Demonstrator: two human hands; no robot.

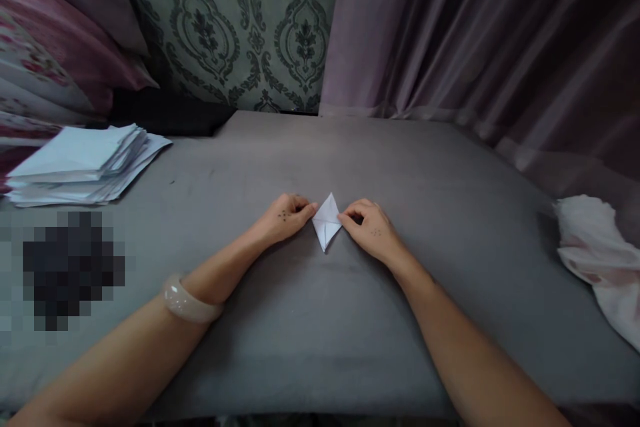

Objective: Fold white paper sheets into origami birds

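A small piece of folded white paper, diamond-shaped with creases across its middle, is between my two hands over the grey cloth surface. My left hand pinches its left corner between thumb and fingers. At the opposite corner, my right hand grips the paper the same way, thumb and forefinger together. One point of the diamond faces away from me, the other toward me. A pale bangle circles my left forearm.
A stack of white paper lies at the left, near a dark folded cloth and floral fabric. Crumpled pale cloth is at the right edge. Purple curtains hang behind. A blurred-out patch covers something dark at left.
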